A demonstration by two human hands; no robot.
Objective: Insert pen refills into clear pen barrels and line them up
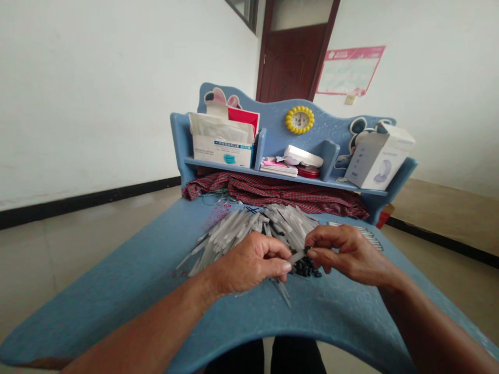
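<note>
Over the blue table my left hand [260, 261] pinches a short, translucent whitish plastic tube [297, 257], which looks like a pen barrel. At the tube's right end, my right hand [343, 253] is closed on a small black plastic piece [307, 250]; whether it sits in the tube or only touches it I cannot tell. Behind both hands spreads a heap of similar translucent tubes [230, 231]. Below the fingers lies a small pile of black plastic pieces [306, 268]. A few thin clear tubes [281, 292] stick out toward me.
Slim sticks [366, 235] lie in a row at the right. A red checked cloth [273, 192] is bunched under the shelf [234, 170], which bears a mask box [222, 150], a white carton [380, 158] and a yellow-rimmed clock [300, 120]. The blue table [117, 275] curves in toward me.
</note>
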